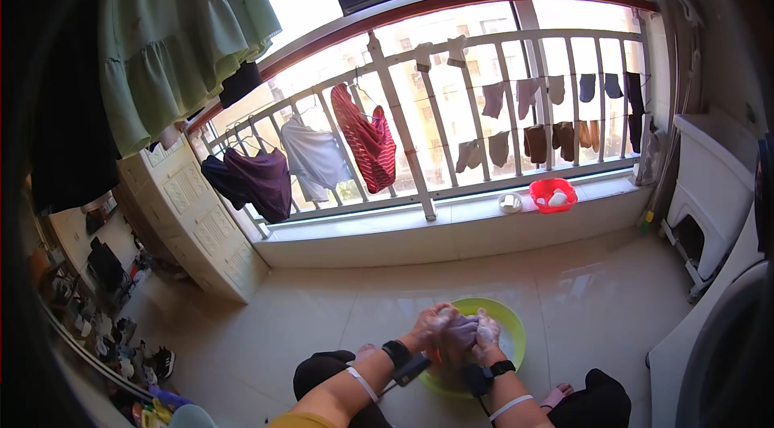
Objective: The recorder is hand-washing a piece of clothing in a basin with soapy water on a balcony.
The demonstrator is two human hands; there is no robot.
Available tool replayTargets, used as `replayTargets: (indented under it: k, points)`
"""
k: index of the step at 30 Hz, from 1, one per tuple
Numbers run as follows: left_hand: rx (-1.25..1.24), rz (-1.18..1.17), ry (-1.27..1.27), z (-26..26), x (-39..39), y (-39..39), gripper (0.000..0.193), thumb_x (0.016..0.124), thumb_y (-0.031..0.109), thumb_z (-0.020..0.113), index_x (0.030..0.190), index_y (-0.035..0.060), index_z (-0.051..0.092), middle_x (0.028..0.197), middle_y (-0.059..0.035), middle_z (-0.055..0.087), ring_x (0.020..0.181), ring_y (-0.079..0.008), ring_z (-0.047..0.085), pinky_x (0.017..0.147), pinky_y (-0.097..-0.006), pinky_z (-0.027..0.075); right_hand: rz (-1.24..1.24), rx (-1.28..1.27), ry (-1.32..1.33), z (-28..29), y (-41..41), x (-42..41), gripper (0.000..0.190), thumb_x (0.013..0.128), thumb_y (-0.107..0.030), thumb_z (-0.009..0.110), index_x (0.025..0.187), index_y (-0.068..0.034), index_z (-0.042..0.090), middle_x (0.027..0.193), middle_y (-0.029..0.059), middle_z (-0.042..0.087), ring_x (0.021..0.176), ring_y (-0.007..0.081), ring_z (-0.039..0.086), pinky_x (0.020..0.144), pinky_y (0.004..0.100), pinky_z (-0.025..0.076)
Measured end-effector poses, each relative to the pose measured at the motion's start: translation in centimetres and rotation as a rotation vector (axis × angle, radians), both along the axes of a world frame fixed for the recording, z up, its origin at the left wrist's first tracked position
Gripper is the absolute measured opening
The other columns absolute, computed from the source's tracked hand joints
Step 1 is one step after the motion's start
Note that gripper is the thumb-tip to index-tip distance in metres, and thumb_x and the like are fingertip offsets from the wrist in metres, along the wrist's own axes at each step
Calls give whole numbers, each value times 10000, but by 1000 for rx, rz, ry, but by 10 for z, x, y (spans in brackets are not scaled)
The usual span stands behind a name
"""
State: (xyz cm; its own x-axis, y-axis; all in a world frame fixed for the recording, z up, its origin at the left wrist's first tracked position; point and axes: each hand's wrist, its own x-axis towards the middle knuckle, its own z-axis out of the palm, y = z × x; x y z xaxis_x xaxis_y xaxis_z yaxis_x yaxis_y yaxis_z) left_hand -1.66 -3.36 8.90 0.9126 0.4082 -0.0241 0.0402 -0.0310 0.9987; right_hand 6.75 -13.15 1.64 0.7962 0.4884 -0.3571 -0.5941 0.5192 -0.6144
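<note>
A yellow-green plastic basin point(511, 331) stands on the tiled floor between my feet. Above it, both hands grip a wet greyish-purple cloth point(461, 334), bunched between them. My left hand point(436, 320) has the cloth's left side, its fingers coated in suds. On the other side, my right hand point(486, 331) closes around the cloth and is also soapy. Below the cloth, the basin's contents are partly hidden by my wrists; something whitish shows at its right inside. Each wrist wears a black strapped device.
On the tiled ledge sit a red plastic basket point(552, 208) and a small white soap dish point(510, 203). Socks and garments point(365, 141) hang along the railing point(435, 186). At right stand a white washstand point(707, 168) and a washing machine point(683, 331). Shoes point(164, 363) lie at left.
</note>
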Motion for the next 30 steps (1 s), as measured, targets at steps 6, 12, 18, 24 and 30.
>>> replayTargets:
  k: [6, 12, 18, 24, 30]
  points:
    - [1249, 52, -70, -21, 7, -35, 293, 849, 295, 530, 670, 65, 539, 634, -171, 544, 611, -329, 560, 524, -390, 447, -17, -153, -79, -41, 5, -26, 368, 888, -449, 421, 859, -115, 574, 732, 28, 561, 728, 158, 537, 622, 343, 451]
    - [1119, 2, -139, -17, 1, -52, 199, 840, 220, 509, 720, 71, 565, 636, -143, 539, 581, -322, 547, 502, -394, 433, 277, 248, 273, -14, -17, -16, 292, 876, -401, 459, 823, -130, 555, 732, 30, 530, 697, 175, 537, 583, 352, 451]
    - [1035, 83, -146, -31, 6, -24, 211, 862, 212, 497, 727, 64, 561, 593, -153, 497, 557, -323, 528, 516, -402, 419, 76, -160, -56, -32, 28, -39, 357, 878, -472, 418, 824, -134, 521, 714, 42, 524, 632, 177, 504, 564, 344, 443]
    - [1137, 140, 163, -12, 2, 8, 175, 879, 204, 486, 791, 80, 573, 649, -142, 521, 554, -320, 529, 471, -406, 409, 59, 78, 255, 38, 26, -70, 230, 895, -363, 447, 799, -166, 517, 728, 32, 516, 627, 172, 514, 514, 334, 445]
    - [1030, 40, -44, -8, -13, -59, 319, 879, 249, 492, 633, 52, 533, 603, -170, 524, 527, -343, 513, 479, -409, 402, 160, 376, 366, -7, 1, -53, 248, 896, -339, 462, 818, -113, 531, 747, 46, 526, 660, 175, 518, 571, 315, 460]
